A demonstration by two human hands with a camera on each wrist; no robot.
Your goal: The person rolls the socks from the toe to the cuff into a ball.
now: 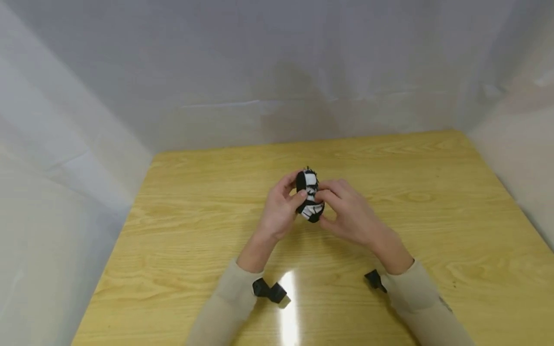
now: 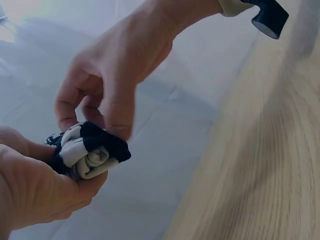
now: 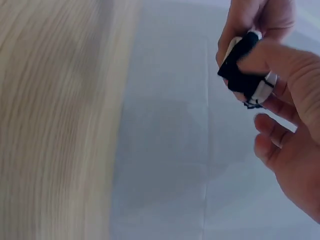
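Pinching a rolled-up sock (image 1: 309, 198) — both hands
Left hand (image 1: 280, 207) and right hand (image 1: 351, 214) gripped it above the wooden table (image 1: 433, 202).

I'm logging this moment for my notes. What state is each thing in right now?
Black-and-white sock bundle: rolled tight, held above the table between both hands.
Left hand: fingers curled round the bundle.
Right hand: thumb and fingers pinching the bundle.
Wooden table: bare wood, a glare streak near the front edge.
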